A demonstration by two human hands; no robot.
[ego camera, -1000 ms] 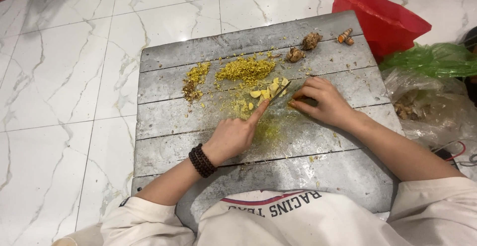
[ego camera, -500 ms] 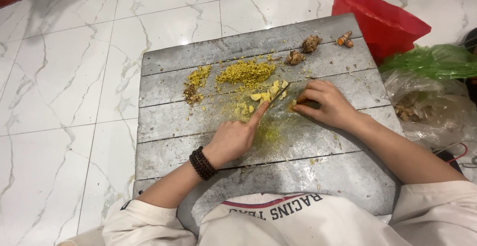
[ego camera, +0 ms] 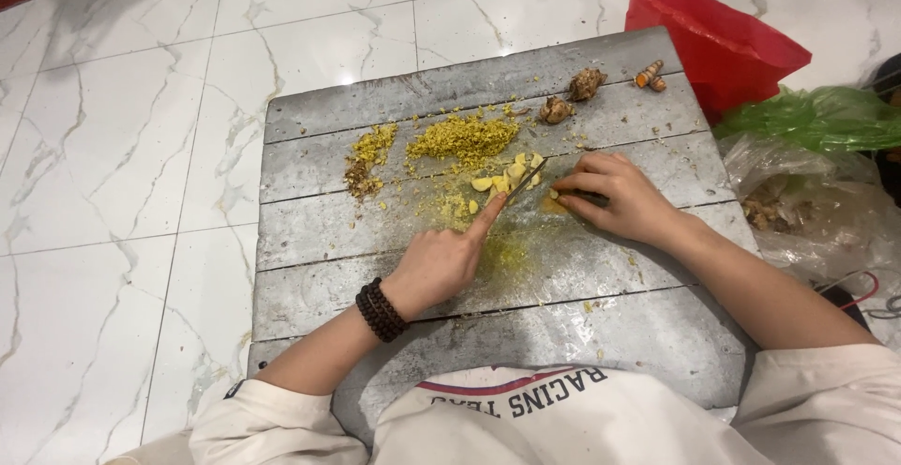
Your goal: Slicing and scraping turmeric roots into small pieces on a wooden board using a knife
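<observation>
Knife (ego camera: pixel 526 181) is mostly hidden: only a thin strip of blade shows, handle buried inside the right hand (ego camera: pixel 615 198), which is curled tight around it. Blade tip sits among the yellow chunks (ego camera: pixel 507 179), probably sliced ginger or turmeric, too small to tell for sure. Left hand (ego camera: pixel 441 263) is loosely closed with the index finger stretched out, fingertip resting at the blade near those chunks; it grips nothing. Dark bead bracelet (ego camera: pixel 380 310) on the left wrist. Everything lies on a grey plank board (ego camera: pixel 601 334), stained yellow around the knife. Past the knife, toward the board's far edge, sits a pile of finely chopped yellow bits (ego camera: pixel 465 135); left of that pile, a smaller yellow-brown heap (ego camera: pixel 368 157). Toward the board's far right corner are two knobby brown roots (ego camera: pixel 572 97) and a small orange-ended root piece (ego camera: pixel 649 75). Off the board's right side lie a red plastic bag (ego camera: pixel 718 38), a green plastic bag (ego camera: pixel 817 118) and a clear bag (ego camera: pixel 807 207) with brownish contents that are hard to make out; all three are cut off or crumpled. Near edge of the board is covered by the person's pale shirt (ego camera: pixel 526 418), cropped by the frame. Board sits on a white marble-pattern tile floor (ego camera: pixel 122 165); a dark red thing is clipped at the far left corner of the view.
</observation>
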